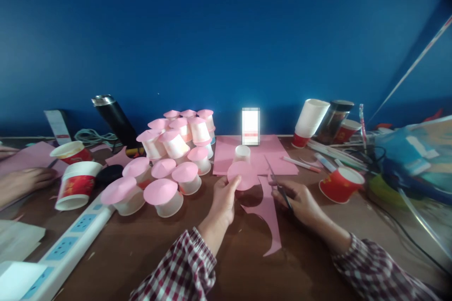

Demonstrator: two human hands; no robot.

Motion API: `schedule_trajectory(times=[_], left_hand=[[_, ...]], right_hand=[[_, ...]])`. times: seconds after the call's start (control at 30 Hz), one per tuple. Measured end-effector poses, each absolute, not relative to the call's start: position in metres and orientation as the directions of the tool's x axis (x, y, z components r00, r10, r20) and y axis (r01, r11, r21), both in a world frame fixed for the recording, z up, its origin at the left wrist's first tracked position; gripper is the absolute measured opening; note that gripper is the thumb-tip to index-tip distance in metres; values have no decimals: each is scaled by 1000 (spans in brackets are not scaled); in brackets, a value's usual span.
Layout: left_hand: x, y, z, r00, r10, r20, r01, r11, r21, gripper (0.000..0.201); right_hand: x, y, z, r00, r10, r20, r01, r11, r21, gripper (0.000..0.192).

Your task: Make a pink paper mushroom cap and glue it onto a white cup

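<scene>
My left hand (226,197) pinches the edge of a round pink paper disc (245,176) between thumb and fingers. In my right hand (300,200) is a pair of scissors (284,194), its blades pointing up and away from me. A curved pink paper offcut (269,218) hangs between the hands, beside the disc and near the scissors. Just behind the disc a white paper cup (242,152) stands on pink paper sheets (226,157). To the left are several paper cups topped with shallow pink paper cones (160,191).
A white power strip (76,240) runs along the left. Another person's hand (30,181) is at the far left by red-and-white cups (78,186). On the right are a red cup (341,186), a leaning cup stack (310,120) and pens (300,164). A black bottle (115,120) leans at the back.
</scene>
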State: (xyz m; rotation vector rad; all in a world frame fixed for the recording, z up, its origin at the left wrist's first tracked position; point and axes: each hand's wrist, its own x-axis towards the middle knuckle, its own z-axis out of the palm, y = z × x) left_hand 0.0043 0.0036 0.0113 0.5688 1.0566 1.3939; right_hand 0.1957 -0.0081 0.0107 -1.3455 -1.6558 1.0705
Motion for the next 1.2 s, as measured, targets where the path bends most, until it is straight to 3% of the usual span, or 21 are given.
schedule_trajectory(times=[0.17, 0.33, 0.4, 0.57, 0.67, 0.77, 0.9, 1.0, 1.1, 1.2], left_hand=[[-2, 7, 17, -182, 954, -239, -590, 88, 802, 22], [-6, 10, 14, -177, 966, -189, -601, 46, 798, 21], [-7, 11, 12, -165, 971, -175, -596, 43, 802, 20], [-8, 13, 10, -144, 974, -177, -613, 53, 788, 21], [-10, 15, 10, -166, 966, -198, -626, 52, 778, 20], [-11, 16, 9, -199, 957, -211, -645, 34, 763, 19], [-12, 15, 13, -194, 965, -178, -657, 7, 754, 21], [-13, 15, 19, -192, 967, -169, -664, -1, 748, 21], [-15, 16, 23, -216, 959, -182, -669, -10, 743, 22], [-17, 17, 23, -215, 964, -154, -665, -29, 746, 21]], right_hand=[[200, -7, 13, -216, 958, 189, 581, 282, -763, 28], [209, -8, 26, -277, 950, 145, 816, 313, -486, 20], [214, -7, 31, -293, 949, 115, 844, 314, -436, 24], [224, -2, 36, -332, 936, 116, 821, 347, -453, 39], [227, 1, 31, -327, 936, 133, 867, 353, -352, 46], [225, 1, 26, -291, 943, 162, 914, 324, -246, 41], [222, -2, 31, -230, 959, 166, 932, 266, -245, 22], [223, -4, 38, -249, 956, 152, 919, 283, -274, 17], [224, -4, 43, -323, 945, 62, 883, 324, -339, 23], [224, -4, 44, -453, 891, -26, 811, 400, -426, 41]])
